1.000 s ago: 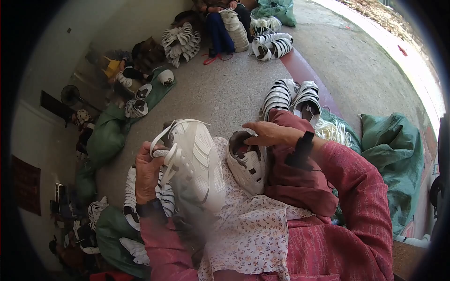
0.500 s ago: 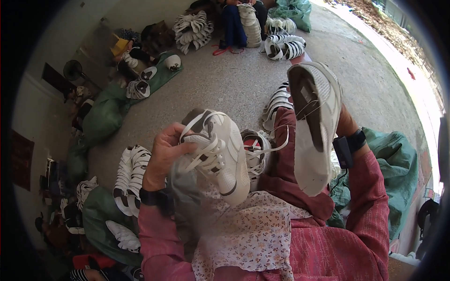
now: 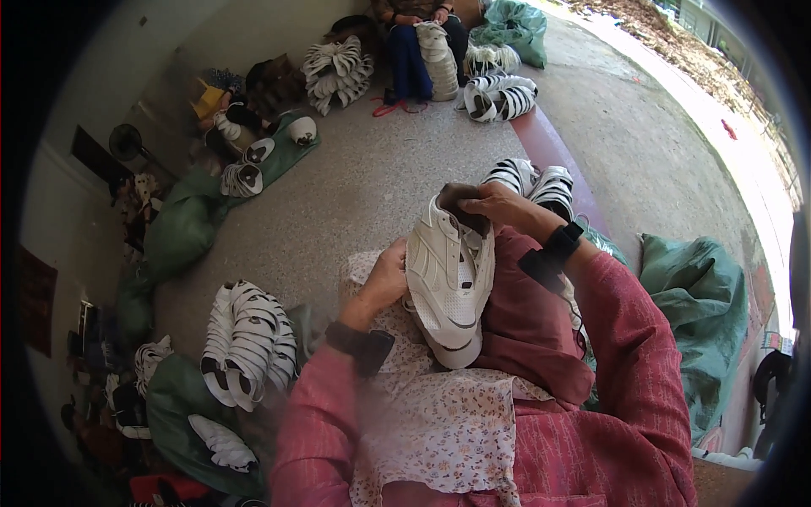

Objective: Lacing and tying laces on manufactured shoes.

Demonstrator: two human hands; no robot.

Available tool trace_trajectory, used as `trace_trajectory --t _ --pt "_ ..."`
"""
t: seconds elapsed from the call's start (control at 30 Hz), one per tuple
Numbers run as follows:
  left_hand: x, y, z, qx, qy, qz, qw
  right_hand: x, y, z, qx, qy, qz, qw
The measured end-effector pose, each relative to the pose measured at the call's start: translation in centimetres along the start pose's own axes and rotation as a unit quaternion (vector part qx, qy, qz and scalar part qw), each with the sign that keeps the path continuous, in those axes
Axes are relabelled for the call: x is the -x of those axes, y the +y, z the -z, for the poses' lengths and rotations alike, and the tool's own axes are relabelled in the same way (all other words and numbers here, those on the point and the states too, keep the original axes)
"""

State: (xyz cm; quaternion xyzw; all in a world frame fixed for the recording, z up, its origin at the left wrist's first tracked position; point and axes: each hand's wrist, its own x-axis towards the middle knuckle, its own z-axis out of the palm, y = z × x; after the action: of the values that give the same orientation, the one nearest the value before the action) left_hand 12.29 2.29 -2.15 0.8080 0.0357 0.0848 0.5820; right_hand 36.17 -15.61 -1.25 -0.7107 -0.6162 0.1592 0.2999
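A white sneaker, toe toward me, is held above my lap. No lace shows in its front, and a small dark mark sits on its tongue. My right hand grips the brown-lined collar at its far end, thumb inside the opening. Against the shoe's left side my left hand is closed, its fingertips hidden behind the upper. A bit of white cord or edge peeks out below that hand. Beneath lies a flowered cloth over my lap.
Nested white shoe uppers stand on the floor at left and beyond my knee. Green sacks lie at right and left. A seated person at the back holds a stack of shoe parts.
The laced sneaker from my left hand is no longer visible. My right hand has brought the unlaced sneaker down and left to the middle, and my left hand has moved right to it.
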Motion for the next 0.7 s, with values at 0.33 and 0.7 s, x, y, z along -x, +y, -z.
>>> trace_trajectory --t 0.33,0.7 --pt "2.9 2.6 3.5 -0.09 0.172 0.031 0.981 -6.4 -6.7 -5.5 0.043 -0.029 -0.133 0.99" --pt "0.7 -0.5 0.0 -0.33 0.033 -0.045 0.942 -4.4 -4.4 -8.9 0.066 0.031 -0.195 0.978"
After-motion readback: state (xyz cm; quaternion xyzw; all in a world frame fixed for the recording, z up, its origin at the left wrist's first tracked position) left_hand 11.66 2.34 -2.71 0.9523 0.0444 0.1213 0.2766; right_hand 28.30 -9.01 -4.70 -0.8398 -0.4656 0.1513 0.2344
